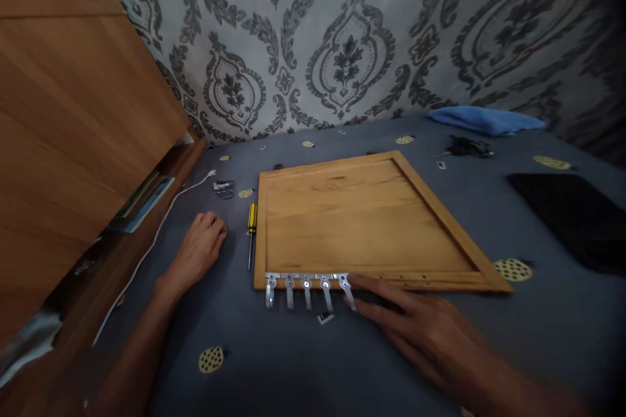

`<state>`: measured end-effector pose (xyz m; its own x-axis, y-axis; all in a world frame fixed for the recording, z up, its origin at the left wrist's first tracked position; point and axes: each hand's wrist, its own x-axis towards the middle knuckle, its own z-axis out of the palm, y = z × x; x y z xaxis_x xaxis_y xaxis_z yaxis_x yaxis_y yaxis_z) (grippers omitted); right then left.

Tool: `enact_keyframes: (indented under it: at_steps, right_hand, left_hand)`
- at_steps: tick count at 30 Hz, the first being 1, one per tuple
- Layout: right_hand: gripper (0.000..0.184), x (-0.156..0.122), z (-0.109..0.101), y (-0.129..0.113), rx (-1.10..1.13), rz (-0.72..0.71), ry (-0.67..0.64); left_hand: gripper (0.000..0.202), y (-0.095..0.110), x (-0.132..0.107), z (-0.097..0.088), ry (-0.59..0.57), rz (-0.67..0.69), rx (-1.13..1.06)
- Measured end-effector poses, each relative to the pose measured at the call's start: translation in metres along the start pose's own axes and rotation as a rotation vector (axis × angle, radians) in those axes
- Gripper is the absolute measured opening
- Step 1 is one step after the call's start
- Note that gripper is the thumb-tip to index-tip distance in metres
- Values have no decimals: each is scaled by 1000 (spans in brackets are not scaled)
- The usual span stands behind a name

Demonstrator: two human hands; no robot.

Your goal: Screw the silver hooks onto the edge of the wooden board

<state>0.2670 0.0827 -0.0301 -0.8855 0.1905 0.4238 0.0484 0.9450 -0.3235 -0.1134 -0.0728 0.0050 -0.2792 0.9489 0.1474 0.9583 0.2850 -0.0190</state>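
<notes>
A silver metal hook rail [306, 283] with several hooks lies along the near edge of a framed wooden panel [337, 221], its hooks hanging over the edge. My right hand [420, 322] reaches in from the right. Its fingertips grip the rail's right end, around the last hook. To the left of the panel, my left hand [200, 244] rests on the bedsheet, knuckles up and fingers curled under; the inside is hidden. A screwdriver [252, 221] with a yellow and black handle lies between my left hand and the panel, beside its left edge. Several small holes show in the near frame.
A grey sheet [274, 365] with pineapple prints covers the surface. At left stands a wooden cabinet [83, 111], with a white cable [156, 234] alongside. A blue cloth [484, 120], a small black object [467, 146] and a flat black item [572, 215] lie at right.
</notes>
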Motion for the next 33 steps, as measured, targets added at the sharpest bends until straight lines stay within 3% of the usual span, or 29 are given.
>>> enact_keyframes:
  at_steps: [7,11,17,21,25,33]
  right_hand:
    - [45,5,-10,-6,7,-32,-8]
    - [43,6,-12,-8,7,-6,-78]
    - [44,8,-13,-8,22,-3,-84]
    - [44,5,-11,-6,45,-16,-68]
    - [42,4,-11,-6,43,-14,-59]
    - [44,7,-11,-8,46,-24,-53]
  left_hand:
    - [30,-9,15,-4,-123,47,-8]
    - [27,-18,22,-10,-193,85,-51]
    - [29,-11,35,-40,-246,127,-157]
    - [35,14,43,-67,-300,182,-279]
    - [32,50,49,-82,-348,278,-372]
    - [27,125,57,-76,-407,464,-510]
